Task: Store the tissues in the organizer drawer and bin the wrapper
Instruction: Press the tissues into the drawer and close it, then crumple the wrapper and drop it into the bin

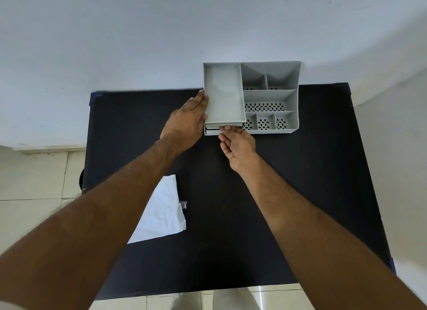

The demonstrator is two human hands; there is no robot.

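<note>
We find the left hand (187,122) flat and unclenched against the left wall of the grey organizer (270,97); the right hand (238,145) has fingertips on the drawer (213,130) front, grip undeterminable. The white tissues (161,212) lie on the black desk (300,194), well apart.
</note>
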